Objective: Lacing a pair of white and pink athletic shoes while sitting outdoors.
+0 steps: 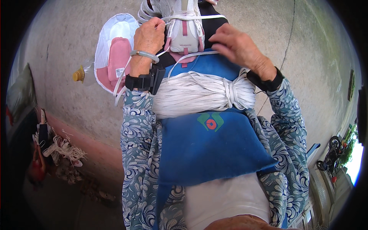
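Observation:
A white and pink sports shoe upper lies across my lap with its heel towards me. My left hand is closed at its left edge, pinching a white shoelace beside the eyelets. My right hand is at the right of the heel with curled fingers. Another length of white shoelace slopes up to its thumb; the exact grip is partly hidden. One lace stretches across the upper, its end pointing right. Below lies a thick tied bundle of white laces on my blue apron.
Left of my left hand, a white-lined bag or container holds a pink shoe piece. A clear bottle with a yellow cap lies beside it on the concrete floor. Loose cords hang at lower left. A motorcycle stands far right.

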A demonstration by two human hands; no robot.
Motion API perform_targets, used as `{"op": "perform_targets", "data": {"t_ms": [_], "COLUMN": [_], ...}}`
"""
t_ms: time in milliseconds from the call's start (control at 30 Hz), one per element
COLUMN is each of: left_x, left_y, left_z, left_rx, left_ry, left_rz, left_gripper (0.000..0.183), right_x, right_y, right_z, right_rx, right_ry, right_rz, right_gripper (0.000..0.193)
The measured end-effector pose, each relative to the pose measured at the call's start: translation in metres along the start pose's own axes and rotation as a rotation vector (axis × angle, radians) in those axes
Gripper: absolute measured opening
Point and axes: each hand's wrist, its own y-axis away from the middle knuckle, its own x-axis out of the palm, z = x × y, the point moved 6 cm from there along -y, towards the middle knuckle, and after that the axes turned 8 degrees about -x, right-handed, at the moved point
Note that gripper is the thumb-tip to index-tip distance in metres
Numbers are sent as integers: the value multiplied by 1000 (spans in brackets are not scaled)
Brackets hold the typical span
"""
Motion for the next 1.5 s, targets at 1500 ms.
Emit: {"op": "perform_targets", "data": {"t_ms": [1500], "left_x": [11], "left_y": [0], "left_z": [-22], "left_rx": [295], "left_ry": [61], "left_rz": [-160], "left_gripper": [21], "right_x": [17], "right_y": [6], "right_z": [-16], "right_rx": [142], "right_ry": [256], "right_rz": [42], "right_gripper": [10]}}
